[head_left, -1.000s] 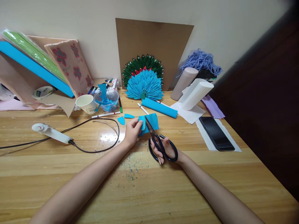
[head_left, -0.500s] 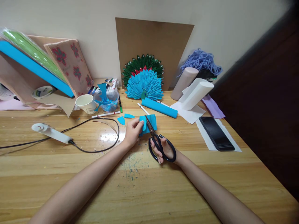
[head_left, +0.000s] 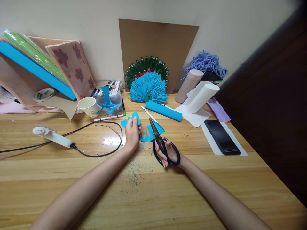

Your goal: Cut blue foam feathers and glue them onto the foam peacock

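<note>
pinching a blue piece [head_left: 136, 118] now parted from the blue sheet [head_left: 151, 136] at mid-frame, so seemingly cut free, the left hand [head_left: 132, 133] shifts left while the right hand [head_left: 172, 154] grasps scissors [head_left: 158, 137].

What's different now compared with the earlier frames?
The left hand has shifted left, holding a small blue piece; it has let go of the remaining blue paper, which now lies by the blades of the scissors. The right hand still holds the scissors in about the same spot; the phone hasn't moved.
</note>
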The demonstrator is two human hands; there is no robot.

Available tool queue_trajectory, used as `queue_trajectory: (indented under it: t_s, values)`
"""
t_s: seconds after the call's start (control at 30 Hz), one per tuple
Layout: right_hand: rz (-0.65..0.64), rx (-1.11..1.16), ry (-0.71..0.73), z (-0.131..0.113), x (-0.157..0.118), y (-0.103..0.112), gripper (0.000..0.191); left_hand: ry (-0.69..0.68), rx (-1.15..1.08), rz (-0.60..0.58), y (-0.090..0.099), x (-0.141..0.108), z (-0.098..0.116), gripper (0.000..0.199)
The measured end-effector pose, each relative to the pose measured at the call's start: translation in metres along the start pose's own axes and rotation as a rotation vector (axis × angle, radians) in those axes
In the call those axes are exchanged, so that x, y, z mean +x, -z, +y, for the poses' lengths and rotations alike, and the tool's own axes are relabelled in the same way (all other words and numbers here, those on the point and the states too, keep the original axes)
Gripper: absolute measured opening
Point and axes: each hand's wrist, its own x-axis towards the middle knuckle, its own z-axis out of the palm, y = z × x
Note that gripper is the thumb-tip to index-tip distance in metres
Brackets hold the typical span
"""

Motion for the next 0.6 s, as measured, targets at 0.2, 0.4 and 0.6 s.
queue_trajectory:
  t_s: [0.2,0.4,0.6]
  values:
    - [0.011,0.000,0.058,0.005,0.001,0.005,0.057,-0.028,0.291,-0.018,0.001,0.000,-0.009,0.033]
    - [0.004,0.041,0.093,0.009,0.003,0.012,0.057,-0.210,0.613,0.024,-0.003,-0.011,-0.005,0.044]
    - [-0.051,-0.006,0.118,0.001,0.007,0.008,0.061,-0.463,0.853,-0.140,-0.006,-0.017,0.006,0.046]
